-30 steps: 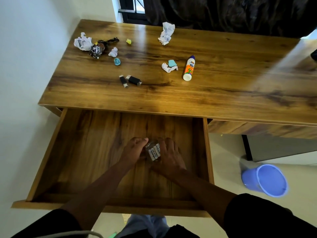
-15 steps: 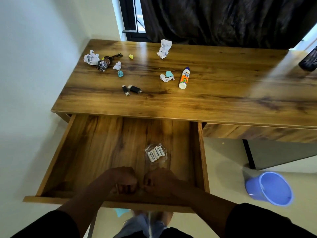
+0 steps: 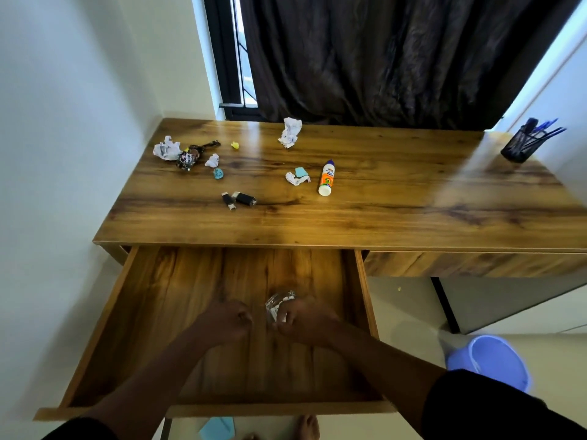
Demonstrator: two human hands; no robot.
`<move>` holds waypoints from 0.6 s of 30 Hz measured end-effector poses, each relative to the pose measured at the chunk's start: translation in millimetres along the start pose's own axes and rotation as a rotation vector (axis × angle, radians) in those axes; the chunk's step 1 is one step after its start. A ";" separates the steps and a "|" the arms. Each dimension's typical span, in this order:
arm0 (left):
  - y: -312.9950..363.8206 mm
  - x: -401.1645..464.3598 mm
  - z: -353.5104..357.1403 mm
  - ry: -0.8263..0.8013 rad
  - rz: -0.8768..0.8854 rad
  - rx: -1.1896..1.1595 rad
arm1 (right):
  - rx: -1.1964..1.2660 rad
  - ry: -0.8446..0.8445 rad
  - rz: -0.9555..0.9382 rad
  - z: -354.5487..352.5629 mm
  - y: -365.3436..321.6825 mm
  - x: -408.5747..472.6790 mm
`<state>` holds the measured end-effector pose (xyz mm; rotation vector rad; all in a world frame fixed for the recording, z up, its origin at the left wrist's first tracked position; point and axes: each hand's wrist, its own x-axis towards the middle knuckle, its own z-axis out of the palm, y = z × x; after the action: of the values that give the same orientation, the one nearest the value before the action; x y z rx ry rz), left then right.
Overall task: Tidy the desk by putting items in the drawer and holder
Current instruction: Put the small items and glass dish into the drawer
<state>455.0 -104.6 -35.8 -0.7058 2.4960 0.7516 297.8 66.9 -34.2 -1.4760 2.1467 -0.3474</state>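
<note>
Oddly, no label reads clearly; both hands, left (image 3: 227, 322) and right (image 3: 305, 320), hover clenched over the drawer (image 3: 133, 312).

The desk (image 3: 381, 198) and open drawer (image 3: 197, 312) are wood-grain board with a smooth, glossy top that catches light. Crumpled white paper (image 3: 290, 132) lies at upper centre, near a shiny plastic glue bottle (image 3: 326, 178). A dark cloth curtain (image 3: 397, 58) hangs behind; a black mesh pen holder (image 3: 521, 147) stands upper right.

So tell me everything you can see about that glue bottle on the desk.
The glue bottle lies on its side on the wooden desk top, near the middle. Its body looks like white plastic with an orange label and a dark blue cap pointing toward the curtain; the flat white base faces the open drawer. Nothing touches it; a crumpled paper scrap lies just to its left.
</note>
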 end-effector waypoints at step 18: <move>19.6 95.5 -140.7 0.578 -0.106 -0.147 | 0.144 0.445 0.305 -165.8 70.9 127.4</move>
<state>333.7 -207.6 27.2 -1.2475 2.8927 0.7818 116.2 -36.2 37.5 -1.0383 2.5820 -0.7567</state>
